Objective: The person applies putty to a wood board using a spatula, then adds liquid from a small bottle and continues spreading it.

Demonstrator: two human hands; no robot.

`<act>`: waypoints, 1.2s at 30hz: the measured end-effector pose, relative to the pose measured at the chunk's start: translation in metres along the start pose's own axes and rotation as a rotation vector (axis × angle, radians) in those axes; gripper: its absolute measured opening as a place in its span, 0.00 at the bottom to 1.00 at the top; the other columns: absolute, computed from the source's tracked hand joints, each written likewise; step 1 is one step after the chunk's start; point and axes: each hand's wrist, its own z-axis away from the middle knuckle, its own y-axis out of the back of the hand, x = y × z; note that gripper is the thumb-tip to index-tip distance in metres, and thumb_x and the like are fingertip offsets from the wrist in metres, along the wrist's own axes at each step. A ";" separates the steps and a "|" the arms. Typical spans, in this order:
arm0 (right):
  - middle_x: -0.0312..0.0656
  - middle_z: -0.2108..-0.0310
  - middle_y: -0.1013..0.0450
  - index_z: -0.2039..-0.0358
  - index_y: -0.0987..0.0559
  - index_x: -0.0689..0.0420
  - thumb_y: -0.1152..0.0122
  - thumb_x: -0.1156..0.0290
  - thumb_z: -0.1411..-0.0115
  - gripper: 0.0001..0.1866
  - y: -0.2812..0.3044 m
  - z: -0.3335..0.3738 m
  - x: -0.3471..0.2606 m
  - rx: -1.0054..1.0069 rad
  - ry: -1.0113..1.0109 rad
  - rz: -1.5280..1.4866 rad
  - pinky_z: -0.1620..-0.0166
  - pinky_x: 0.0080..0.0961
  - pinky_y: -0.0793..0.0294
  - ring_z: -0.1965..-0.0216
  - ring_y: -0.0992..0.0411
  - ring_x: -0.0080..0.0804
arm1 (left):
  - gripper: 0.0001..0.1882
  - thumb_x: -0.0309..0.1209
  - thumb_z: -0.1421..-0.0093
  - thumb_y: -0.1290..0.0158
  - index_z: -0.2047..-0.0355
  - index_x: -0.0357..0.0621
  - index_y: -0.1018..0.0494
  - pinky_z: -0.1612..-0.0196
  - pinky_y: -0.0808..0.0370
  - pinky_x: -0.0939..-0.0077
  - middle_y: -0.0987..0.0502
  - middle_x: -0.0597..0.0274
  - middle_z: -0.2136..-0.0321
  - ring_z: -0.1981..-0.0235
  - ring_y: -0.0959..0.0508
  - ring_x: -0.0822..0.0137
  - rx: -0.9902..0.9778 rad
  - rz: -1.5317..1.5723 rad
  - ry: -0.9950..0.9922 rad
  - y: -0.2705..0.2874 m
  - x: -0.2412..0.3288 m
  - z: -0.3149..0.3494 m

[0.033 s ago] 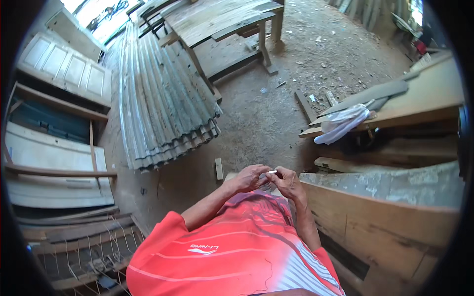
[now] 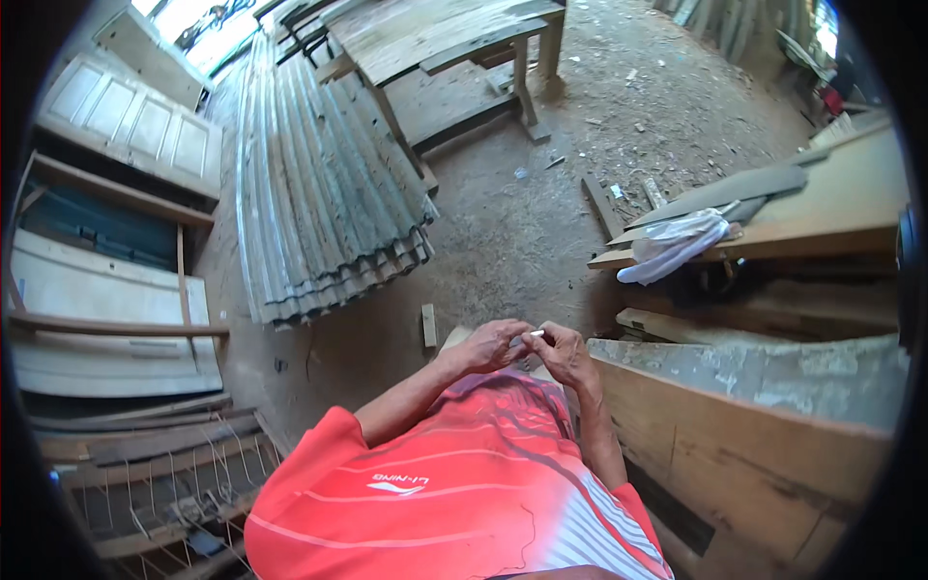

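My left hand (image 2: 493,344) and my right hand (image 2: 566,354) meet in front of my red shirt (image 2: 435,483), fingertips together. Between them they pinch a small white stick-like object (image 2: 535,333); what it is I cannot tell. Both hands hover over the dirt floor, just left of a thick wooden plank (image 2: 754,425).
A stack of corrugated metal sheets (image 2: 319,193) lies on the floor ahead to the left. A wooden workbench (image 2: 435,39) stands beyond it. White door panels (image 2: 126,126) lean at the left. A white cloth (image 2: 677,242) hangs off boards at the right. A small wood block (image 2: 428,324) lies near my hands.
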 end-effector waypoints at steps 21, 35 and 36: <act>0.54 0.74 0.24 0.65 0.19 0.63 0.39 0.60 0.33 0.16 0.118 -0.303 -0.063 -0.073 0.177 0.453 0.68 0.43 0.31 0.72 0.25 0.50 | 0.16 0.39 0.36 0.42 0.55 0.39 0.20 0.54 0.22 0.58 0.19 0.44 0.61 0.55 0.19 0.49 -0.018 0.445 0.220 0.132 -0.117 -0.253; 0.32 0.81 0.34 0.72 0.25 0.63 0.38 0.58 0.31 0.20 0.159 -0.427 -0.092 0.034 -0.087 0.252 0.73 0.25 0.39 0.76 0.41 0.17 | 0.16 0.35 0.37 0.40 0.52 0.41 0.22 0.43 0.27 0.57 0.20 0.48 0.55 0.49 0.22 0.49 1.047 -0.316 0.193 0.388 -0.209 -0.279; 0.31 0.81 0.34 0.72 0.25 0.63 0.38 0.58 0.31 0.20 0.155 -0.433 -0.095 0.029 -0.068 0.249 0.73 0.25 0.39 0.76 0.40 0.17 | 0.20 0.37 0.38 0.40 0.50 0.39 0.24 0.39 0.30 0.54 0.21 0.46 0.51 0.46 0.24 0.46 1.074 -0.384 0.264 0.400 -0.219 -0.277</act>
